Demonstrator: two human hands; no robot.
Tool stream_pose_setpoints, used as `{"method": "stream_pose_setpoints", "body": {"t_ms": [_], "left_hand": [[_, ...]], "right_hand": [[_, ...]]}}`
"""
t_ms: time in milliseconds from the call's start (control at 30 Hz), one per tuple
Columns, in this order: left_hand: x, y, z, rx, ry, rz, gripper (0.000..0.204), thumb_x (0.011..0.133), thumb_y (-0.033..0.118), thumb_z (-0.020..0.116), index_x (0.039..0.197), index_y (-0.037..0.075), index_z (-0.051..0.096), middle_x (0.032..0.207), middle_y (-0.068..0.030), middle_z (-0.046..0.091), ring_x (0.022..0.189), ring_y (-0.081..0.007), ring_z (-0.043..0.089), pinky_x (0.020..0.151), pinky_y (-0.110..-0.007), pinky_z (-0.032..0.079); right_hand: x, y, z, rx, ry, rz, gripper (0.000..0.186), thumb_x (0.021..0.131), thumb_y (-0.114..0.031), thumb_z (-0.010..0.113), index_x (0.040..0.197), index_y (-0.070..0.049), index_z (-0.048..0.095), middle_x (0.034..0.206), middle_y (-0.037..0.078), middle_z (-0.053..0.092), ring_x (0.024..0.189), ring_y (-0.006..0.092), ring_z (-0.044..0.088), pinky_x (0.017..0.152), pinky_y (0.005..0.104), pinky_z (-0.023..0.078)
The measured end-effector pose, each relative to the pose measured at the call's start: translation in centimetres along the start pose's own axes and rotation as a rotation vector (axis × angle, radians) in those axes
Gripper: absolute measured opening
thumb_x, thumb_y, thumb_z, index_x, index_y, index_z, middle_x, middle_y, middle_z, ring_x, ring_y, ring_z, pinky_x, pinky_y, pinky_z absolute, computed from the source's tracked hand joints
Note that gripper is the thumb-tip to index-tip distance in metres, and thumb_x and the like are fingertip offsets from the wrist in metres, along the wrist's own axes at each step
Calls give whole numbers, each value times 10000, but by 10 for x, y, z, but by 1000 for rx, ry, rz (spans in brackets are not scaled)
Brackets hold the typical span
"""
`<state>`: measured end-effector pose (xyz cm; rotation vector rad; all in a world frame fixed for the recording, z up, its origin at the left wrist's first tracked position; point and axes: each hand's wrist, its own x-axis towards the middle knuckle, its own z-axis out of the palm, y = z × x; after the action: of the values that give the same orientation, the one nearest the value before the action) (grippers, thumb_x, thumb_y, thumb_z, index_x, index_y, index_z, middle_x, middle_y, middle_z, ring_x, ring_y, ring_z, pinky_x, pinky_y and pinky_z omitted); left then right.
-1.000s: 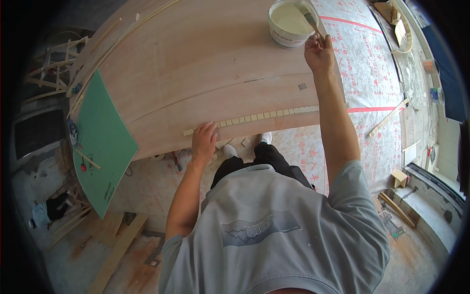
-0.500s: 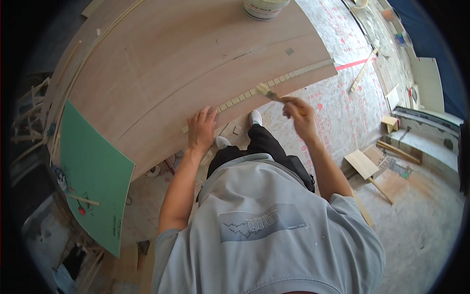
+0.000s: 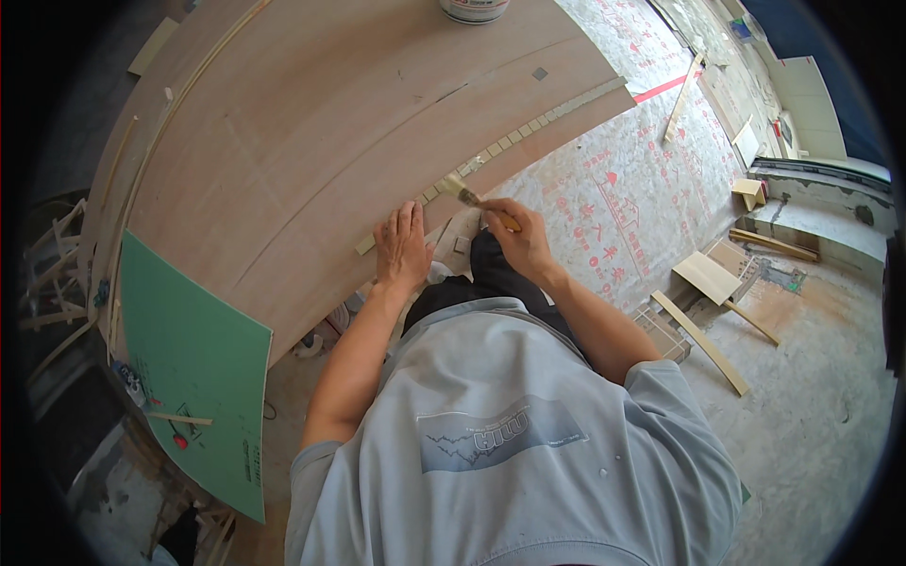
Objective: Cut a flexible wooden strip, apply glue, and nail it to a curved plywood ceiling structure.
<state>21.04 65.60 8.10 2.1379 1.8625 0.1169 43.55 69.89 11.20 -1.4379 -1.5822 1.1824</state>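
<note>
My right hand (image 3: pixel 522 236) is closed round the wooden handle of a paintbrush (image 3: pixel 462 191). The pale bristles are at a narrow, light wooden strip (image 3: pixel 497 148) with cuts across much of its length; whether they touch it I cannot tell. This strip lies along the near edge of a large reddish plywood sheet (image 3: pixel 330 123). My left hand (image 3: pixel 404 250) rests with fingers stretched over the strip's nearer part, just left of the brush.
A white bucket (image 3: pixel 475 11) stands on the plywood at the far side. At left leans a green board (image 3: pixel 203 358). On the floor to the right lie a wooden batten (image 3: pixel 700 341) and a pale board piece (image 3: pixel 708 276). Printed sheeting (image 3: pixel 604 208) covers floor beyond the plywood.
My right hand has brought the paintbrush leftward and nearer along the strip, toward my left hand. The view has shifted slightly; my left hand stays on the strip.
</note>
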Motion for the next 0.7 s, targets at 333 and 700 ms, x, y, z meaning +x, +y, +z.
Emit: {"method": "stream_pose_setpoints", "body": {"t_ms": [333,700], "left_hand": [[1,1,-3,-23,-5,-5,834,800,285,781,1480,27,372,1484,-122,382,1365,-304,375,1120,-483,271],[0,2,-3,-20,-17,-28,841,797,292,781,1480,28,367,1490,-119,381,1370,-306,372,1120,-487,265]], "right_hand": [[54,35,-70,-221,196,63,172,974,-86,615,1116,-33,695,853,63,704,781,100,603,718,284,507],[63,20,-65,-246,139,80,168,934,-100,641,1076,-70,726,786,142,712,657,169,644,636,313,508]]}}
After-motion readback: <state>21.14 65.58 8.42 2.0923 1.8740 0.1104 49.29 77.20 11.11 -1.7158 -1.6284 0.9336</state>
